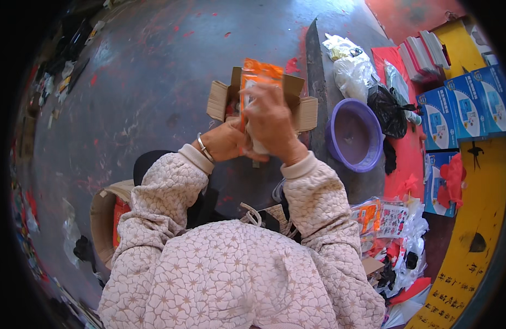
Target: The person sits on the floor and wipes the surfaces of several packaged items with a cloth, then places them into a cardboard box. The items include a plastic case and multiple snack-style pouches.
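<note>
An orange flat packet [262,70] stands upright in front of me, its face partly hidden by my hands. My left hand [226,140], with a silver bangle at its wrist, is closed around the packet's lower edge. Across the packet's front lies my right hand [272,118], its fingers bent and smeared by motion, so their grip does not show. Behind both hands sits an open cardboard box [293,88] with its flaps spread. Some reddish things show inside it beside the packet.
A purple plastic basin [332,134] stands to the right, beside clear and black plastic bags [389,109]. Blue boxes [438,118] are stacked at the far right. Nearer lies a heap of printed packets [393,219]. A round cardboard container [104,222] is by my left elbow.
</note>
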Demonstrator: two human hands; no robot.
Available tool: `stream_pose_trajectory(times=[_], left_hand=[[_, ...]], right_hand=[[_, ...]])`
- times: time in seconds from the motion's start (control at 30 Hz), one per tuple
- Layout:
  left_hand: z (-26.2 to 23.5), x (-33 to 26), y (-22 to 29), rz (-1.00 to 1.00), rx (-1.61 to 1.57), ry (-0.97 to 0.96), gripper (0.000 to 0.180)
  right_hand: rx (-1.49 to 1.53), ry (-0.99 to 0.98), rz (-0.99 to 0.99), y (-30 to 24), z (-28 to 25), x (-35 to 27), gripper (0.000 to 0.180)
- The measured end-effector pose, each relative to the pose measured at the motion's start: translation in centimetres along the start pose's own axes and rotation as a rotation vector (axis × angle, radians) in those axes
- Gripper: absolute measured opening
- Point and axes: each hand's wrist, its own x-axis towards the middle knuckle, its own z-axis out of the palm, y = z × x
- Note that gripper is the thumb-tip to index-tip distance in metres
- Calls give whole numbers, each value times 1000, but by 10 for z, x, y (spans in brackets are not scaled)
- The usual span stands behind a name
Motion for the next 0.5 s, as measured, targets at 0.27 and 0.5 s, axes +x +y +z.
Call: stream_pose_trajectory(times=[0.27,0.5], left_hand=[[15,-25,2,-72,158,-26,60],[-5,-12,2,-111,52,-38,57]], right_hand=[[-193,264,616,89,-17,-19,28],[341,642,1067,60,-64,-10,11]])
